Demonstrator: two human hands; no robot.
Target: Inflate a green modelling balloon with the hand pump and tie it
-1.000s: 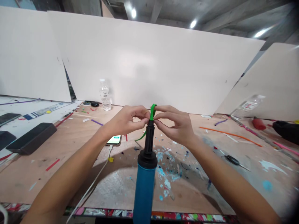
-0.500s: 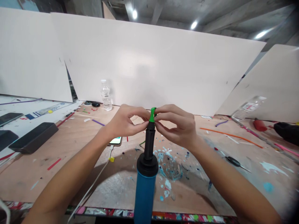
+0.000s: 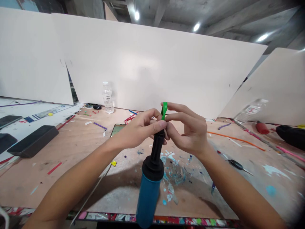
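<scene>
A balloon pump [image 3: 148, 190] with a blue barrel and black top stands near the table's front edge, its nozzle end tilted slightly right. On the nozzle tip is the neck of a limp green balloon [image 3: 164, 109], which loops upward above my fingers. With thumb and fingers closed, my left hand [image 3: 145, 127] pinches the balloon's neck at the nozzle from the left. From the right, my right hand [image 3: 188, 128] grips the same balloon, its index finger up by the loop. The fingers partly cover where the balloon meets the nozzle.
Behind stand white boards [image 3: 152, 63] and a clear bottle [image 3: 108, 98]. A phone [image 3: 117, 128] with a white cable [image 3: 95, 187] lies beyond my left forearm. Right are an orange balloon strip [image 3: 238, 140], a small dark-handled tool [image 3: 235, 164] and another bottle [image 3: 251, 109]. A dark box [image 3: 33, 141] sits left.
Both hands have shifted slightly right, and the pump's nozzle has tilted right with them. My left thumb now lies across the nozzle tip. The green balloon's loop stands higher.
</scene>
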